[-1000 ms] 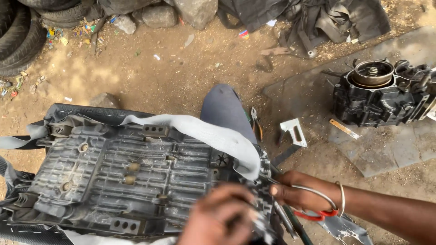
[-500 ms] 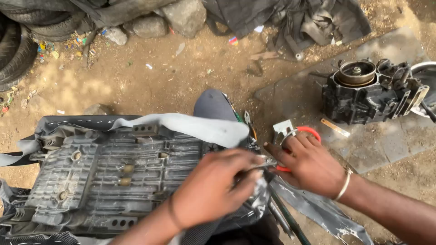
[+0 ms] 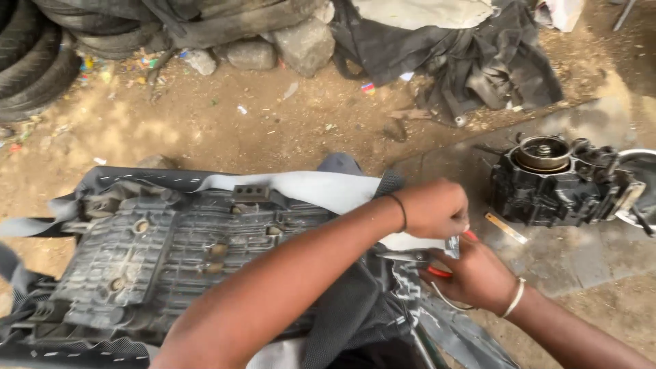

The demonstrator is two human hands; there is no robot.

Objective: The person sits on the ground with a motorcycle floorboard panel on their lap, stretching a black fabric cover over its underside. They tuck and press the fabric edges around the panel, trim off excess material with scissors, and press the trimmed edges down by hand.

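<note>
An upturned motorcycle seat base (image 3: 157, 260) of grey ribbed plastic lies in front of me, with a grey cover (image 3: 307, 188) folded over its far edge. My left hand (image 3: 434, 208) reaches across the seat and pinches the cover's edge at the right end. My right hand (image 3: 471, 277) sits just below it and grips red-handled scissors (image 3: 427, 258), whose blades point left at the cover. A dark band circles my left wrist and a pale bangle my right.
A black engine block (image 3: 560, 181) stands on a concrete slab (image 3: 567, 256) at the right. Old tyres (image 3: 34, 61) lie at the far left, rocks (image 3: 301, 44) and dark cloth (image 3: 478, 55) along the back. Bare dirt ground (image 3: 273, 130) lies between.
My left hand has moved up and right to the cover's edge. My right hand with the scissors has dropped below it. The view has shifted slightly.
</note>
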